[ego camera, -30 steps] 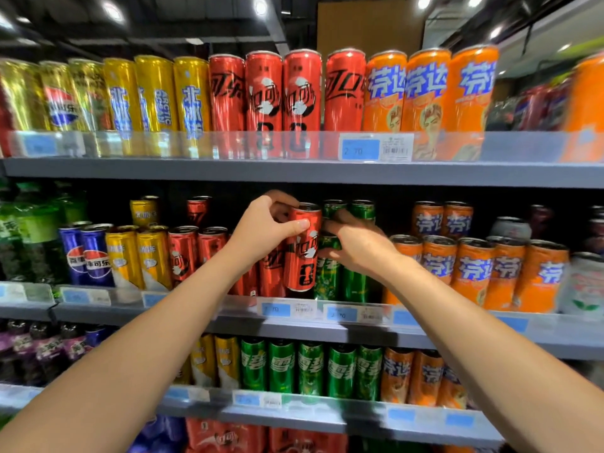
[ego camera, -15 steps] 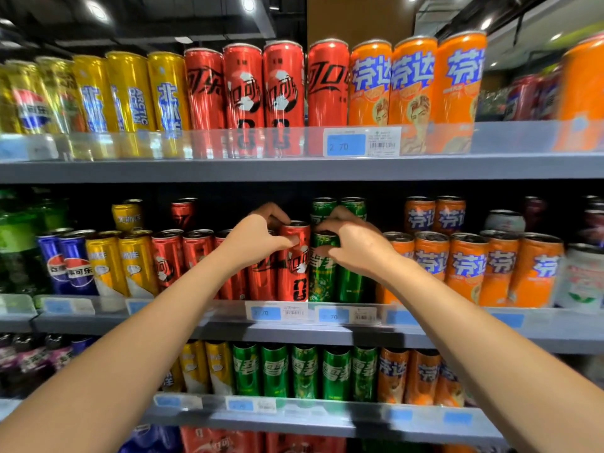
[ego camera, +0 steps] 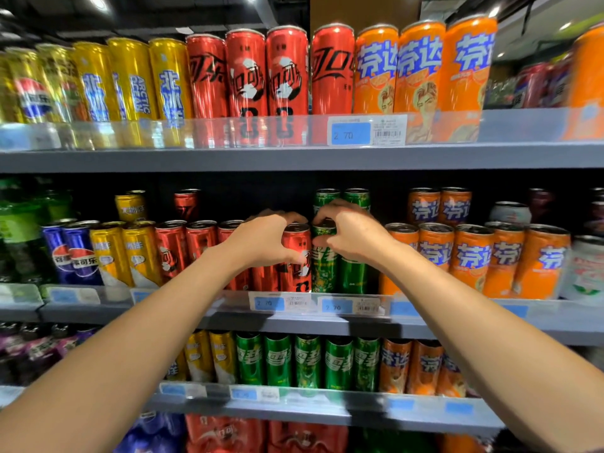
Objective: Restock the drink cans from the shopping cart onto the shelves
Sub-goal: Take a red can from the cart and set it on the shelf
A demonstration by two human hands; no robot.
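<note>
On the middle shelf (ego camera: pixel 294 323) my left hand (ego camera: pixel 261 240) grips a tall red cola can (ego camera: pixel 295 266) near its top, thumb in front and fingers behind. The red can stands upright at the shelf's front, in the row of red cans. Right beside it my right hand (ego camera: pixel 353 237) grips a green soda can (ego camera: pixel 323 266) the same way, fingers curled over its rim. The two cans touch side by side. The shopping cart is out of view.
Blue, yellow and red cans (ego camera: pixel 137 253) fill the middle shelf to the left, orange cans (ego camera: pixel 470 259) to the right. The top shelf (ego camera: pixel 294 155) hangs close above with tall cans. More green and orange cans (ego camera: pixel 307 364) stand on the lower shelf.
Both hands have lowered the red and green cans down onto the middle shelf's front row; the red can was raised and tilted a second ago.
</note>
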